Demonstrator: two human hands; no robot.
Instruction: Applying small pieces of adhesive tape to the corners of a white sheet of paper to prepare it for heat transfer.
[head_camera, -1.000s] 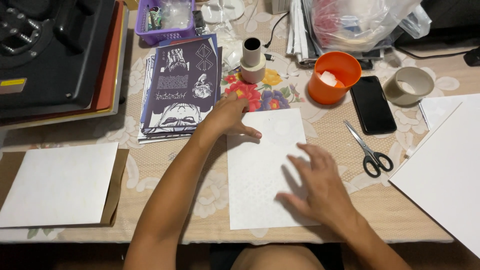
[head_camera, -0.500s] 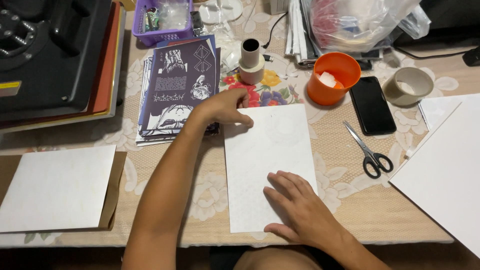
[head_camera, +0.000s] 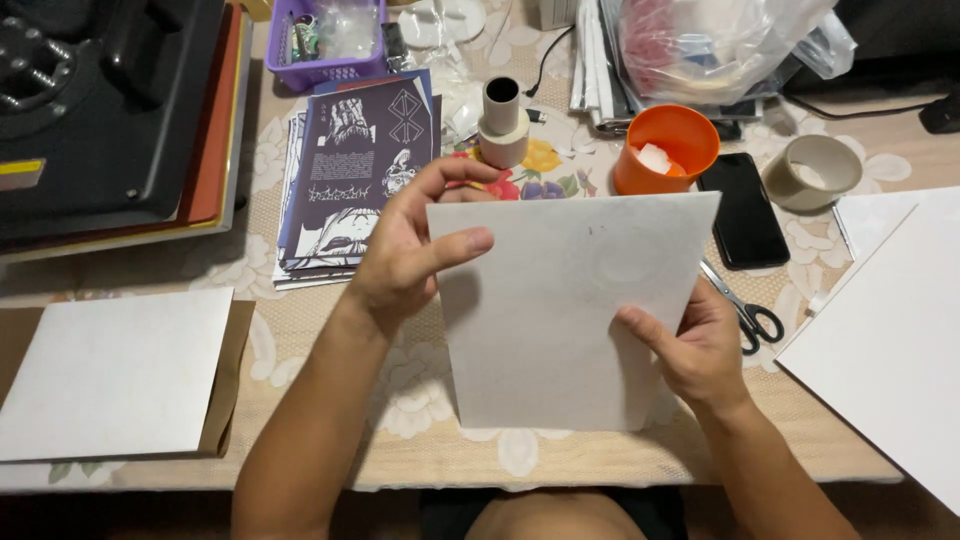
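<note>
Hands both on the white sheet (head_camera: 565, 310), which is lifted off the table (head_camera: 330, 330) and tilted up toward the camera, probably so its face can be read under the light.

Left hand (head_camera: 405, 255) pinches the sheet's upper-left corner, thumb across the front, fingers curled behind. Right hand (head_camera: 700, 345) pinches the lower-right edge, thumb on the front, fingers behind and out of sight. Opposite-corner grip keeps a thin sheet flat and stops it drooping.

Sheet surface looks faintly textured, with a pale round mark near the top centre; too faint to say whether it is a print or an emboss.

Around it:
- stack of dark printed sheets (head_camera: 355, 170) just left of the left hand, squared up, within easy reach
- tape roll with a tube standing in it (head_camera: 503, 125) behind the lifted sheet
- orange cup (head_camera: 665, 150), black phone (head_camera: 742, 210) and a beige tape roll (head_camera: 812, 172) to the right rear
- scissors (head_camera: 745, 315) lying flat, partly hidden by the right hand
- white sheet on a brown envelope (head_camera: 120, 370) parked at far left, well apart
- black heat press (head_camera: 110, 110) at upper left, purple basket (head_camera: 325, 40) beside it
- larger white board (head_camera: 890, 330) at right edge, overhanging the table
</note>
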